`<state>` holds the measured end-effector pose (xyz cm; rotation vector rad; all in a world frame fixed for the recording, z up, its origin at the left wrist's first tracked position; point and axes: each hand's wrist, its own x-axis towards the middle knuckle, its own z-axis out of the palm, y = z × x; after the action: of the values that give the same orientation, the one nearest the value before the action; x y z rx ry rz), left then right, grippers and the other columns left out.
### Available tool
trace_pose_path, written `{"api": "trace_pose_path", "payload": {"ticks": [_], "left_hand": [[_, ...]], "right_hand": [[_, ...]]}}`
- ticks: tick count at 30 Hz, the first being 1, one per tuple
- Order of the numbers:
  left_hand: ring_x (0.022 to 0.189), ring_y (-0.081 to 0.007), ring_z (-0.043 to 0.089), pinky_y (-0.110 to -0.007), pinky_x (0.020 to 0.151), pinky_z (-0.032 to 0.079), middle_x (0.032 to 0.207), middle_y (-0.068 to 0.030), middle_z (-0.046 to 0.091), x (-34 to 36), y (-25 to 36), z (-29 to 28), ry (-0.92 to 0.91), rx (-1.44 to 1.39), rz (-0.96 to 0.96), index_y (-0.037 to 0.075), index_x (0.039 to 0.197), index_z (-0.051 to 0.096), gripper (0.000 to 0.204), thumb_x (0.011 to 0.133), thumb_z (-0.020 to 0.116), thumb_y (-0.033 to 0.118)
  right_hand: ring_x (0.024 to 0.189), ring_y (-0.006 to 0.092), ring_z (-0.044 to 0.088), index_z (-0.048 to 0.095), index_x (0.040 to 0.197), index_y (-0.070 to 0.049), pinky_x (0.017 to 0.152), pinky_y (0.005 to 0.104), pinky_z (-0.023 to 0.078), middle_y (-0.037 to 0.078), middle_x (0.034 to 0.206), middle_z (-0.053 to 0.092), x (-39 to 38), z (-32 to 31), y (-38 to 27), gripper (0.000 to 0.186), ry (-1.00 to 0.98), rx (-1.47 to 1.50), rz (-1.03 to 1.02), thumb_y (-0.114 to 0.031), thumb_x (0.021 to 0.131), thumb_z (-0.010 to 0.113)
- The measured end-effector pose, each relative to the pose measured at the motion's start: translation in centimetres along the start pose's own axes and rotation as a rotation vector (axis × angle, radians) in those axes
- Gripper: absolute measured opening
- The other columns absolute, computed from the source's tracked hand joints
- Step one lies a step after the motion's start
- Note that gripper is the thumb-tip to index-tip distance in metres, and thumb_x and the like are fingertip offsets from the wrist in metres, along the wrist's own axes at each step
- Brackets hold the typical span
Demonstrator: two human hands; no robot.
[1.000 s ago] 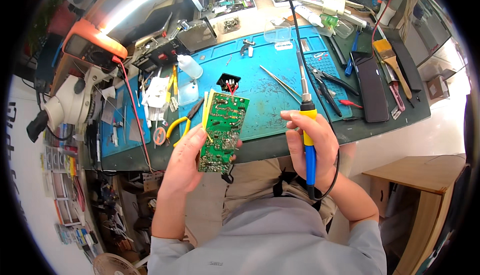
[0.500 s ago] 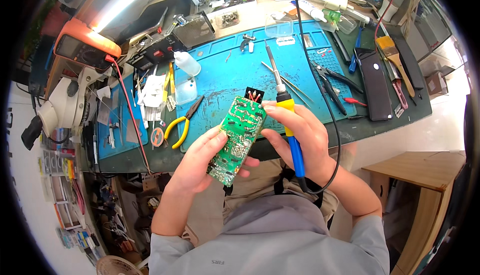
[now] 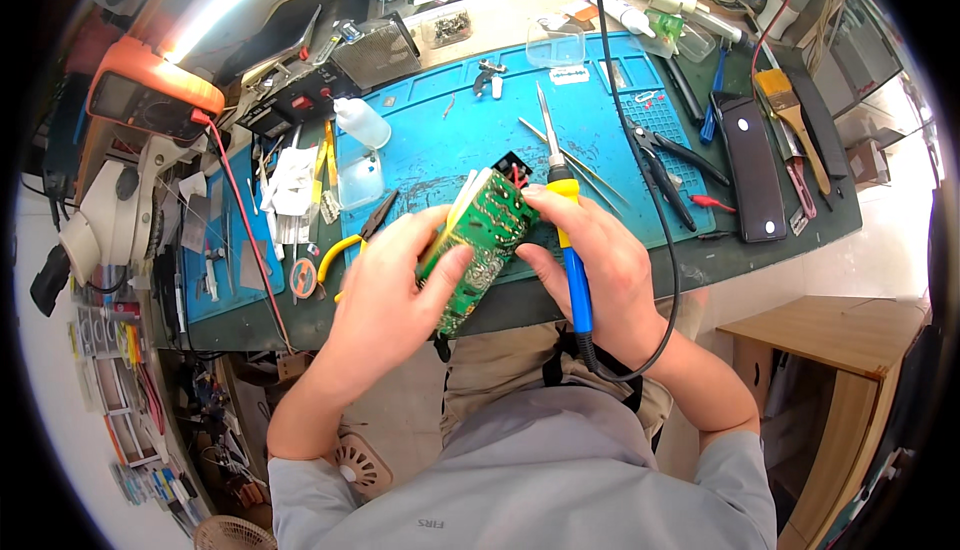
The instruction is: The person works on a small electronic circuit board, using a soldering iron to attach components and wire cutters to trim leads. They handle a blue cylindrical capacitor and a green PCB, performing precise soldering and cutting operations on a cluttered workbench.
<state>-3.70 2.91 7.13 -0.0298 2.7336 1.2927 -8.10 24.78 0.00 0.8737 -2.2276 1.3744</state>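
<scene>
A green circuit board (image 3: 482, 255) is tilted over the near part of the blue mat (image 3: 460, 130), with a black socket with red wires (image 3: 512, 168) at its upper end. My left hand (image 3: 393, 285) is closed round the board's left side, thumb on its face. My right hand (image 3: 610, 270) grips a yellow-and-blue soldering iron (image 3: 578, 295), its metal shaft pointing away from me over the mat; the index fingertip meets the board's upper right corner. Behind the iron lie tweezers (image 3: 600, 186). Yellow-handled pliers (image 3: 340, 248) lie beside my left hand.
A multimeter (image 3: 140, 105), a microscope (image 3: 100, 210) and a squeeze bottle (image 3: 362, 122) are at the left. Black cutters (image 3: 670, 185), a dark phone (image 3: 750, 170) and a brush (image 3: 785, 110) lie at the right. A wooden cabinet (image 3: 800, 335) stands at the lower right.
My left hand has shifted its grip, fingers now over the board's left edge, and the board tilts further. My right hand has moved left to the board with the iron.
</scene>
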Motion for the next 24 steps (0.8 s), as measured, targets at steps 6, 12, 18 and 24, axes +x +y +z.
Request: {"api": "trace_pose_path", "payload": {"ticks": [6,12,18,24], "left_hand": [[0.096,-0.0311,0.061,-0.043,0.081,0.050,0.102,-0.0123,0.063,-0.6,-2.8,-0.2,0.260,0.567,0.283,0.001,0.119,0.073,0.034,0.095,0.077,0.024],[0.079,-0.0192,0.065,-0.032,0.075,0.054,0.090,-0.0088,0.068,-5.1,-6.6,-2.8,0.694,0.420,0.329,0.002,0.129,0.072,0.028,0.102,0.068,0.005],[0.092,-0.0219,0.067,-0.032,0.080,0.054,0.110,-0.0078,0.070,-13.9,-15.9,-9.7,1.087,0.608,0.186,0.005,0.119,0.071,0.025,0.098,0.060,-0.005],[0.119,-0.0214,0.060,-0.038,0.096,0.057,0.128,-0.0001,0.068,-16.5,-16.4,-7.8,0.494,1.122,0.615,0.018,0.117,0.078,0.038,0.083,0.074,0.002]], "right_hand": [[0.097,0.0350,0.073,0.066,0.136,-0.007,0.083,0.0407,0.059,0.018,0.118,0.074,0.1,0.0,-0.4,0.053,0.016,-0.040,-0.034,-0.001,0.086,0.081],[0.096,0.0295,0.077,0.061,0.140,0.002,0.086,0.0365,0.060,0.018,0.118,0.077,-1.5,-0.9,-0.1,0.042,0.015,0.104,-0.083,-0.017,0.104,0.068],[0.103,0.0302,0.073,0.027,0.161,0.005,0.099,0.0438,0.056,0.025,0.120,0.073,-3.3,-1.1,-0.5,0.073,-0.014,0.184,0.009,-0.045,0.112,0.050],[0.097,0.0263,0.072,0.034,0.158,0.007,0.092,0.0412,0.056,0.022,0.116,0.075,-3.2,-0.9,-0.7,0.074,0.082,0.120,0.024,-0.049,0.112,0.048]]}}
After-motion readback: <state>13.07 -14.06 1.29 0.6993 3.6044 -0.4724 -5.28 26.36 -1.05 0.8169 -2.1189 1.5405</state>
